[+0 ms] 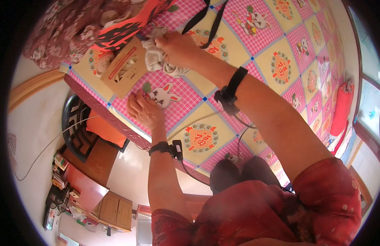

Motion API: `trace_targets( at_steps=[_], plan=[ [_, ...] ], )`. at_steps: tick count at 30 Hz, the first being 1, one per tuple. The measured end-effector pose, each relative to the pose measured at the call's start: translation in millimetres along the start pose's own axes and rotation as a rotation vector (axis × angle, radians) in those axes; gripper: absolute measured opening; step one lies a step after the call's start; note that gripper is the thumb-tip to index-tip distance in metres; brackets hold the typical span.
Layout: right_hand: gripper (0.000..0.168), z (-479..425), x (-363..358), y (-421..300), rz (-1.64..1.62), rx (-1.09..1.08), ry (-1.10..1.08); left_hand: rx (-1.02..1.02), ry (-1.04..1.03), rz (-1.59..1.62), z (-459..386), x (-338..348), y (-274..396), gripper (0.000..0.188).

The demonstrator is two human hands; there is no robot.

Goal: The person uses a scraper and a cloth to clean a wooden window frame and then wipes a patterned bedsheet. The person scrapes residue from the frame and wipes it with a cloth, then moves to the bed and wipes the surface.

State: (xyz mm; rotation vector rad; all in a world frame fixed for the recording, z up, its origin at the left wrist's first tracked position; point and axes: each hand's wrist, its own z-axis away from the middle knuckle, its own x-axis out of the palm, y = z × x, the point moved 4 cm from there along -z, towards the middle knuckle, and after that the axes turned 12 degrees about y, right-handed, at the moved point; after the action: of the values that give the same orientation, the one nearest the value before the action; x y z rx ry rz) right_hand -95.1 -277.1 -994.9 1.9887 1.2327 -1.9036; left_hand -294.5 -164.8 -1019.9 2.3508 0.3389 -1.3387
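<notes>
My right hand point(179, 50) grips a bunched off-white cloth point(154, 57) over the far left part of the covered bed. Just left of that cloth is a flat kraft-paper package point(128, 69) with a cut-out window and printed writing; something pale shows through the window. My left hand point(145, 110) lies palm down near the package's lower edge, on a printed white rabbit, and no object shows in it. Whether its fingertips touch the package I cannot tell. A pinkish thing point(104, 64), too blurred to name, is partly behind the package.
The bed cover point(202, 138) has pink checks and yellow squares. An orange-and-black patterned item point(122, 30) lies beyond the package, beside dark floral fabric point(64, 33). Black straps point(203, 21) lie at the top. A black chair point(74, 129) with an orange cushion point(107, 129) stands left.
</notes>
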Motion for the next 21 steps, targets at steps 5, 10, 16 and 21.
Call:
trace_targets(
  at_steps=[5, 10, 16, 21],
  plan=[
    [0.044, 98.5, -19.3, -15.1, 0.069, -0.142, -0.132, 0.05, 0.061, 0.018, 1.0, 2.6, -1.0, 0.039],
    [0.043, 192.2, -75.3, 23.2, 0.067, -0.094, -0.397, 0.028, 0.042, -0.021, 5.1, 1.5, -1.2, 0.034],
    [0.047, 158.5, -137.7, 194.3, 0.22, 0.504, 0.132, 0.023, 0.05, -0.021, 0.6, -1.5, 5.7, 0.027],
    [0.043, 149.0, -95.9, 131.6, 0.124, 0.195, 0.194, 0.035, 0.024, -0.039, 2.2, 1.3, 3.6, 0.027]
  ],
)
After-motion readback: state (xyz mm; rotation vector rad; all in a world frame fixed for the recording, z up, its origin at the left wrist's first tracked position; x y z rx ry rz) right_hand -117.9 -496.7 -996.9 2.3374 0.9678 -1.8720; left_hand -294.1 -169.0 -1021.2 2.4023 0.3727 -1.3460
